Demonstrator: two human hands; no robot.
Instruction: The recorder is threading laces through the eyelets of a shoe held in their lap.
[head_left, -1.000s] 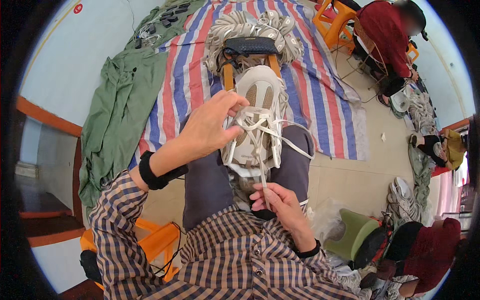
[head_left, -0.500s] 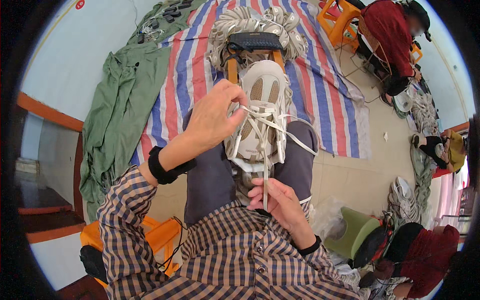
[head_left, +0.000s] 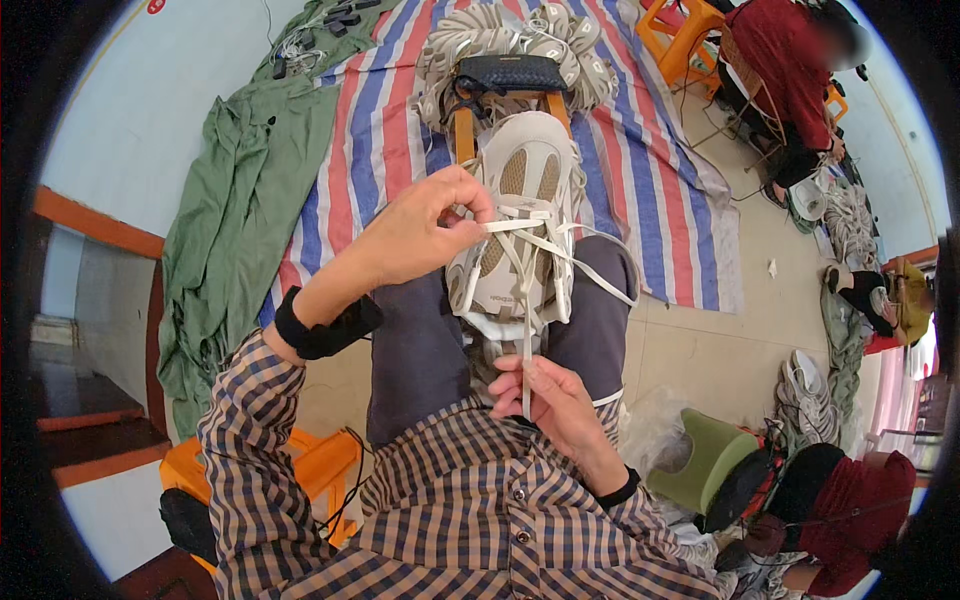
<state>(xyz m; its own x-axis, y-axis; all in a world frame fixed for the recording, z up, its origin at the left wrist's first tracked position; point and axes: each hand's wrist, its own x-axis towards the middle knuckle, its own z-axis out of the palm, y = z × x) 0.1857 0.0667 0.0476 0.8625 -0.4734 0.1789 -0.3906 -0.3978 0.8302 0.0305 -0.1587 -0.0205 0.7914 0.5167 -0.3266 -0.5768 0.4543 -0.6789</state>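
A white-and-beige sneaker (head_left: pixel 530 148) rests in front of me between my knees, its toe pointing away. Flat cream laces (head_left: pixel 528 255) cross its tongue, and one loop hangs out over my right knee. With thumb and forefinger, my left hand (head_left: pixel 415 232) pinches a lace strand at the shoe's left side; the strand runs across toward the middle. Below the heel, my right hand (head_left: pixel 560 402) is closed on a long lace end that stretches down from the shoe.
Beyond the sneaker lie a dark woven pouch (head_left: pixel 510 75) and a heap of similar shoes (head_left: pixel 455 40) on a striped sheet (head_left: pixel 675 230). Green cloth (head_left: pixel 240 200) spreads at left. An orange stool (head_left: pixel 320 475) and a green seat (head_left: pixel 705 460) stand nearby. Other people sit at right.
My left fingertips have shifted slightly down and left, and the strand they pinch now lies straighter across the shoe. My right hand has barely moved.
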